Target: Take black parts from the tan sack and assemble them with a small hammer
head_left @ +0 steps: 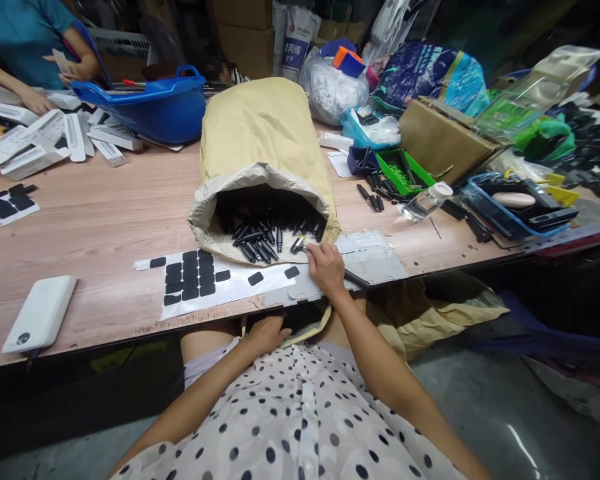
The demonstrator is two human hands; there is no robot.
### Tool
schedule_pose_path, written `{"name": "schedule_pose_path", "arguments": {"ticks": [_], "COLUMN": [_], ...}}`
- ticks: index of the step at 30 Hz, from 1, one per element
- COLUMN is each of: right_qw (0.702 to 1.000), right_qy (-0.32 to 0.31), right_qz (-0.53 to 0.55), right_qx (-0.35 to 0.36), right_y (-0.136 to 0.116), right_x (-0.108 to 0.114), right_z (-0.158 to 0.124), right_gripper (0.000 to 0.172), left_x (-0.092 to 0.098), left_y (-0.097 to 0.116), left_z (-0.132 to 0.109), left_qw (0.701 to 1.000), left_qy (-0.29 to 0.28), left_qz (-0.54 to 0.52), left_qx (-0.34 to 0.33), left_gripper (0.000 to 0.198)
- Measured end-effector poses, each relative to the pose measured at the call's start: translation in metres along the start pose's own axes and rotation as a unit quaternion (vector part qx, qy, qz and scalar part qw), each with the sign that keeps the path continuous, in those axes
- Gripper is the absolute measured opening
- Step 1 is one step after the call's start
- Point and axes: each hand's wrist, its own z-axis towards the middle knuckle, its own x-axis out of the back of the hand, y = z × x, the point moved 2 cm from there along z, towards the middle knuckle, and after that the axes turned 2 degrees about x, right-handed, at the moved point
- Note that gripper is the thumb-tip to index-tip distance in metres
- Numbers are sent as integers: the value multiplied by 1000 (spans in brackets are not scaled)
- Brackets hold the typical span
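Note:
My right hand (326, 268) is closed around a small hammer with a metal head (297, 245) and a black handle (356, 279), over the table's front edge. Just beyond it, a tan paper sack (260, 127) lies with its mouth towards me. Several black tube-shaped parts (260, 243) spill at its opening. My left hand (267, 335) is low at my lap, beside the mouth of another sack (310, 327) below the table edge. Its fingertips are partly hidden there. A white sheet with black rounded stickers (190, 277) lies left of the hammer.
A grey flat board (375, 257) lies under my right forearm's side. At right stand a clear bottle (427, 202), a green tray (405, 171) and a blue basket (517, 207). At left are a white power bank (40, 313), a blue tub (145, 110), white boxes (35, 143) and a co-worker's hands (77, 67).

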Motion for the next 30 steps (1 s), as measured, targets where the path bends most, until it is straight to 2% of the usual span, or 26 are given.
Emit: {"name": "schedule_pose_path", "arguments": {"ticks": [2, 4, 5, 7, 9, 10, 11, 13, 17, 20, 22, 26, 28, 30], "right_qw": [1000, 1000, 1000, 1000, 1000, 1000, 1000, 1000, 1000, 1000, 1000, 1000, 1000, 1000], "right_qy": [-2, 0, 2, 5, 6, 6, 4, -2, -10, -7, -2, 3, 2, -1], "right_qz": [0, 0, 1, 3, 3, 2, 0, -6, -14, -13, -10, -16, -21, -25], "right_qx": [0, 0, 0, 0, -1, -1, -2, -3, -2, 1, 5, 7, 3, -2], "right_y": [0, 0, 0, -1, -2, -2, -3, -3, -4, -4, -4, -4, -4, -3], "right_x": [0, 0, -1, -1, -1, -1, -1, -1, -1, -1, 0, 1, 2, 2], "right_z": [0, 0, 0, 0, 0, 0, 1, 1, 2, 2, 2, 2, 2, 2], "right_gripper": [25, 24, 25, 25, 25, 25, 25, 24, 26, 25, 25, 26, 25, 24], "left_x": [16, 43, 60, 99, 133, 145, 154, 163, 166, 165, 160, 128, 108, 93], "left_y": [18, 39, 47, 53, 45, 38, 29, 11, -7, 1, 12, 26, 23, 15], "left_z": [-8, -10, -7, 7, 27, 37, 48, 67, 83, 73, 59, 27, 18, 16], "left_qw": [999, 995, 994, 980, 944, 924, 908, 891, 888, 888, 896, 927, 934, 936], "left_qy": [-19, -15, 21, 173, 329, 383, 417, 448, 450, 456, 442, 348, 322, 319], "left_qz": [-20, -63, -79, -69, -30, -9, 7, 21, 24, 22, 28, 50, 54, 48], "left_qx": [-39, -72, -77, -65, -22, 5, 32, 72, 88, 52, 2, -128, -147, -141], "left_gripper": [20, 21, 24, 23, 24, 26, 28, 28, 16, 12, 9, 10, 10, 9]}}
